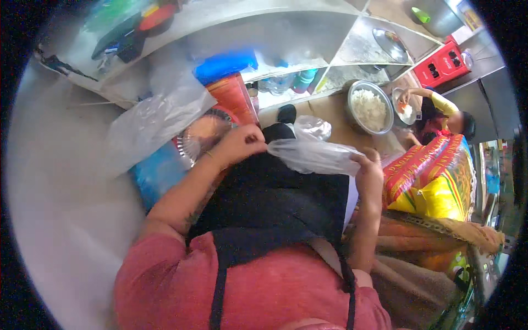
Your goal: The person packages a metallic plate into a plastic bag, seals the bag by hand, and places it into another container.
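Observation:
A clear plastic bag (315, 156) is stretched sideways between my two hands, above the dark apron on my lap. My left hand (243, 142) pinches one end of it with curled fingers. At the other end, my right hand (368, 165) grips the bag between thumb and fingers. Behind the stretched bag lies another crumpled clear plastic bag (315, 127). Close to my left hand is a stack of fluted foil-like trays or plates (198, 138). A large translucent plastic bag (159, 123) hangs beside that stack.
A big metal pot of white rice (369, 106) stands ahead on the right. Another person (447, 113) sits past it, one hand at a plate of food (404, 108). Printed sacks (433, 177) stand at right, a red crate (441, 66) behind. Tiled shelving (288, 35) runs across the back.

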A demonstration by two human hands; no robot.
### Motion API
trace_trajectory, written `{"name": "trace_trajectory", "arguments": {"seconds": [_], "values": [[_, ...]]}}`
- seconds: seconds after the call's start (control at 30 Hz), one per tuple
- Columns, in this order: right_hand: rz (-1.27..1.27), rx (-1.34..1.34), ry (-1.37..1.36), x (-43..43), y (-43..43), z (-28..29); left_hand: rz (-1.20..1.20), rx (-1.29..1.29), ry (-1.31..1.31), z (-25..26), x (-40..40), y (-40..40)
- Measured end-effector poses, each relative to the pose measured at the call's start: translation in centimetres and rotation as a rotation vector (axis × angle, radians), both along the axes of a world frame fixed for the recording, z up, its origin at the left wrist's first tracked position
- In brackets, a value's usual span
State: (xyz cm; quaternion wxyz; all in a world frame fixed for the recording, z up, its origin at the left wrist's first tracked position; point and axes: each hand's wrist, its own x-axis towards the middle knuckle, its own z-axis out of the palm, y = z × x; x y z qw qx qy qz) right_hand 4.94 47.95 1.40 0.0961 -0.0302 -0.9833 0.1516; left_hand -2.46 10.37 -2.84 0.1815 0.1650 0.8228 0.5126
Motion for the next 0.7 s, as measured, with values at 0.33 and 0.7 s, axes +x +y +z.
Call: {"name": "trace_trajectory", "arguments": {"seconds": [0.33, 0.7], "values": [[0.043, -0.101, -0.039, -0.7, -2.7, 1.7, -0.226, -1.273, 0.507, -1.0, -7.6, -7.2], [0.095, -0.369, 0.177, -2.3, -3.9, 1.4, 0.78, -0.098, 0.616, 12.8, -2.9, -4.2]]}}
